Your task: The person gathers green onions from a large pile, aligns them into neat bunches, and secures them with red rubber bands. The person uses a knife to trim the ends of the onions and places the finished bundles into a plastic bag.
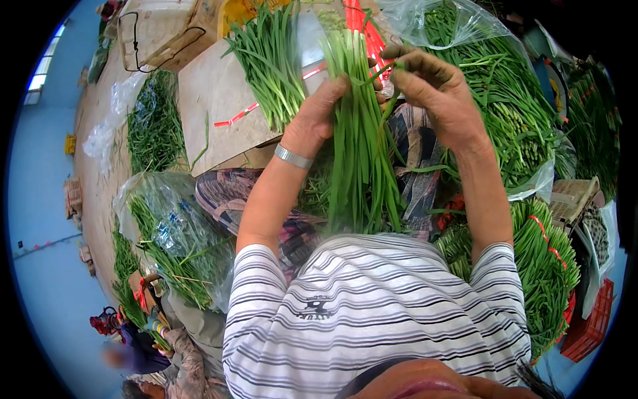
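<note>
My left hand (pixel 319 104), with a metal watch band (pixel 294 157) at the wrist, grips a bunch of garlic chives (pixel 356 134) in front of my chest. Pale stem ends point away from me, and the green leaves hang towards my lap. At the right of the bunch, my right hand (pixel 433 82) pinches a green leaf (pixel 383 72) between thumb and fingers. That leaf runs across to the bunch's upper part. Another bundle of chives (pixel 271 70) lies beyond my left hand on a pale board (pixel 219 97). Fingers behind the held bunch are partly hidden.
Red strips (pixel 363 25) lie beyond my hands. Loose chives fill a clear plastic bag (pixel 463 30) at right, above tied bundles (pixel 541 269) and a red crate (pixel 588 321). Another bagged heap (pixel 174 239) lies at left. Co-workers (pixel 184 359) sit at lower left.
</note>
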A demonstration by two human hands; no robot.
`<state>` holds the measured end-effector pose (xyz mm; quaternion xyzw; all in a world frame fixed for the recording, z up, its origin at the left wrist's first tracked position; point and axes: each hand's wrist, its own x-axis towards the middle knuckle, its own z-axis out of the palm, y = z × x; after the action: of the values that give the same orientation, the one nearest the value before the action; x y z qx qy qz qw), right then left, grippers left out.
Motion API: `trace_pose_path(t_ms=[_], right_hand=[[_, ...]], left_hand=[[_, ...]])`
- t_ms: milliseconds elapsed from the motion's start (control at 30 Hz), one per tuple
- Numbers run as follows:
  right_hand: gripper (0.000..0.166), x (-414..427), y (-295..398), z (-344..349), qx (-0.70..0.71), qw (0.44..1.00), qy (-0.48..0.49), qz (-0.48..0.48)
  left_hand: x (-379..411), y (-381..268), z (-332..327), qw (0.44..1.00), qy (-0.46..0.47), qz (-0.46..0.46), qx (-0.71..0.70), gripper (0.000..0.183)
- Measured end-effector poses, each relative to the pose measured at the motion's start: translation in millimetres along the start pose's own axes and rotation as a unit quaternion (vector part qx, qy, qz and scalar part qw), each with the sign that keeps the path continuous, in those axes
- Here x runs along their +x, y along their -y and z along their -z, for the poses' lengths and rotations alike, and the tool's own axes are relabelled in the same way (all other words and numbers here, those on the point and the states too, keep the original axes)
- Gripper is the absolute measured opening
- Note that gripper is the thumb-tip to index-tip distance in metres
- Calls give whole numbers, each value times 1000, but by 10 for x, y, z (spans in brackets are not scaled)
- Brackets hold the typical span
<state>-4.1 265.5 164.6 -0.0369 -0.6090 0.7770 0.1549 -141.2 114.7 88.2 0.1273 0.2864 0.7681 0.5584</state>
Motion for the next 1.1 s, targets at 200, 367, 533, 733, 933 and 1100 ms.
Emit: trace_pose_path(t_ms=[200, 367, 533, 733, 933, 1100], right_hand=[[18, 210, 129, -14, 41, 997, 3, 65], [11, 347, 132, 176, 163, 985, -32, 37], [10, 341, 288, 12, 245, 965, -72, 56], [10, 489, 324, 329, 394, 903, -119, 120], [12, 410, 561, 549, 526, 826, -112, 171], [16, 216, 542, 936, 386, 914, -21, 125]], left_hand=[[-6, -18, -294, 988, -32, -4, 151, 43], [-17, -32, -488, 977, -52, -24, 205, 45], [-12, -24, -534, 962, -119, -21, 244, 43], [-39, -22, -526, 961, -96, -11, 261, 44], [-79, -76, -546, 960, -109, -10, 257, 48], [-163, -167, -482, 960, -122, -20, 250, 34]])
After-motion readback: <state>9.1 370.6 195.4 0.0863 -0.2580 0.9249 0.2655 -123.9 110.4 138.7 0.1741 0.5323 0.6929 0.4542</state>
